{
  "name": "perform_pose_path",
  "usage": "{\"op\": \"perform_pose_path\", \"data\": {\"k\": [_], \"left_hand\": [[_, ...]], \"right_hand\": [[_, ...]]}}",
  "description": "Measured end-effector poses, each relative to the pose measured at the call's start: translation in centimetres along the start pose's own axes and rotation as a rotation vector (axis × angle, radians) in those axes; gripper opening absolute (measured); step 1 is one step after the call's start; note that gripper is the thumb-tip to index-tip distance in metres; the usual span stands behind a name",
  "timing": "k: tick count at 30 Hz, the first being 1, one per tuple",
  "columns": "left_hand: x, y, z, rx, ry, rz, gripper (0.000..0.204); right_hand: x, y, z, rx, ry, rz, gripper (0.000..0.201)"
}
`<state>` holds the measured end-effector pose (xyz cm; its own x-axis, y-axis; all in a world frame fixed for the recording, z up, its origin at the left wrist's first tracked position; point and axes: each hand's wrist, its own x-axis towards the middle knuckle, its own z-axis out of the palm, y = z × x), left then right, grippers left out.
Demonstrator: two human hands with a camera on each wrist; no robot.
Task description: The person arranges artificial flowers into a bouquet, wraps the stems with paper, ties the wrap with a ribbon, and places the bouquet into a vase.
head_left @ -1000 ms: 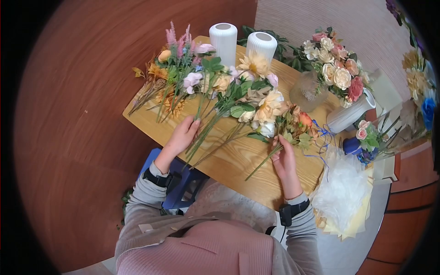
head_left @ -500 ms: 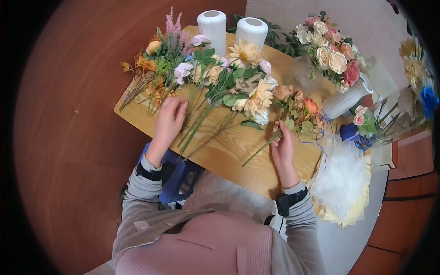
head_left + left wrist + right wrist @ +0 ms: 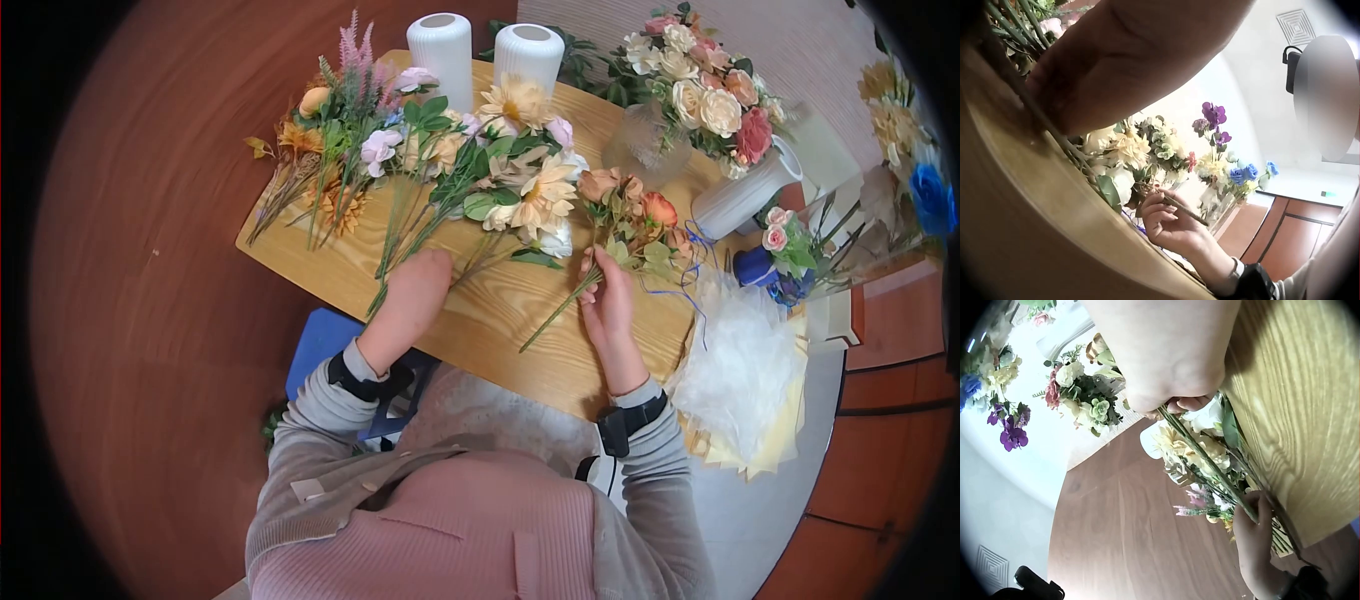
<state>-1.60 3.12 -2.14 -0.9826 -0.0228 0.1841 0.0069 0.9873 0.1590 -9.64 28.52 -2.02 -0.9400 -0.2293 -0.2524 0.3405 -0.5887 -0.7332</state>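
The head view showed the right hand (image 3: 612,305), fingers clamped on the green stem (image 3: 548,320) of orange artificial flowers (image 3: 657,209), above the wooden surface (image 3: 500,310). The left hand (image 3: 410,295) was at other long stems (image 3: 438,213), finger state unclear. Holding low seemed gentler for petals.

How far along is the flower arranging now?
Looks done: the rose bouquet at the glass vase. In hand: the right hand holds orange flowers by the stem; the left hand is at loose stems, grip unclear. Apparently left: two upright white vases and a leaning one show no blooms.
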Motion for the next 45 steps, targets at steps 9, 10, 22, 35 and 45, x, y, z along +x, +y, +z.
{"op": "perform_pose_path", "data": {"k": [9,10,22,35,45], "left_hand": [[0.9,0.4,-3.0,-0.488,0.399,-0.005,0.008],[1.0,0.2,-3.1,-0.468,0.445,0.031,0.009],[1.2,0.7,-6.0,-1.453,0.081,-0.274,0.014],[0.0,1.5,-11.3,-0.988,0.505,-0.086,0.005],[-3.7,4.8,0.6,-1.367,-0.152,-0.184,0.007]], "right_hand": [[0.0,0.0,0.0,-0.03,0.032,-0.014,0.016],[0.1,0.0,-0.1,-0.026,0.034,-0.017,0.016],[0.1,0.6,0.1,-0.217,-0.034,0.148,0.034],[0.3,1.2,0.1,-0.216,-0.251,0.106,0.037],[0.5,1.7,-0.3,-0.003,-0.34,0.091,0.038]]}}
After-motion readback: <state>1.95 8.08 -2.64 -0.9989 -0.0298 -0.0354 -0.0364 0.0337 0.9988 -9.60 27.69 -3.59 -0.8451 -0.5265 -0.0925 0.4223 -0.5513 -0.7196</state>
